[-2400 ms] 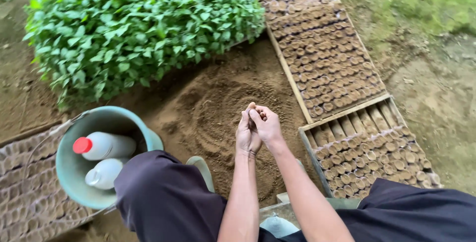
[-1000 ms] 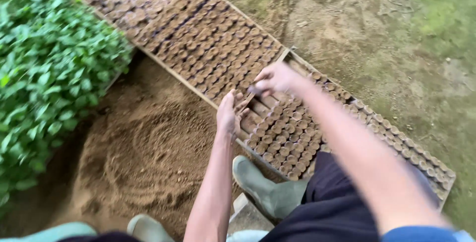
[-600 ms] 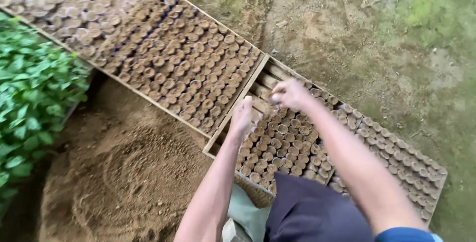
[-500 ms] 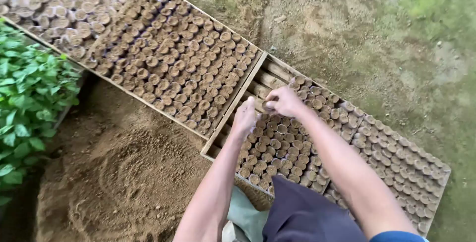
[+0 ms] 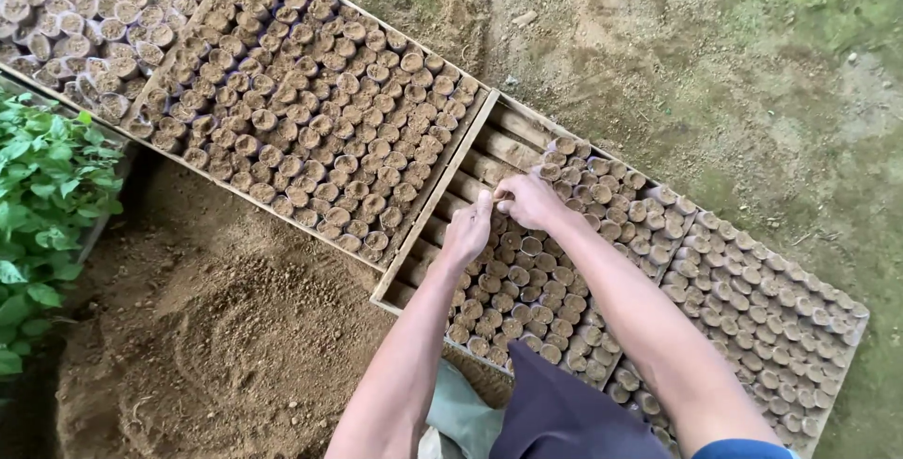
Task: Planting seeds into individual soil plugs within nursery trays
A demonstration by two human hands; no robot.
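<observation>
**Both hands at the edge of the filled pots, wooden tray**

The person crouches over a wooden tray point(image 5: 411, 275) set on bare ground. Left hand point(image 5: 467, 230) and right hand point(image 5: 530, 200) meet fingertip to fingertip above the tray's open end, where bare slats point(image 5: 497, 147) show. Both hands are curled, fingers drawn in and pinching toward one another; something small may sit between the fingertips, but I cannot tell what it is, nor whether either hand truly grips it.

Just under and beside the hands, the small soil-filled pots point(image 5: 527, 290) stand packed in rows, filling the tray from the hands' position onward to the right. The first row of pots lies touching or nearly touching the right hand's knuckles.

A second tray point(image 5: 310, 111), fully packed with the same pots, adjoins on the left. Beyond it, paler pots point(image 5: 66, 26) at the top left corner. A heap of loose soil point(image 5: 226, 327) lies near the person's left arm. Green leafy seedlings point(image 5: 42, 205) at the left edge. Dark trousers point(image 5: 564, 417) and a pale green boot point(image 5: 461, 412) below.
</observation>
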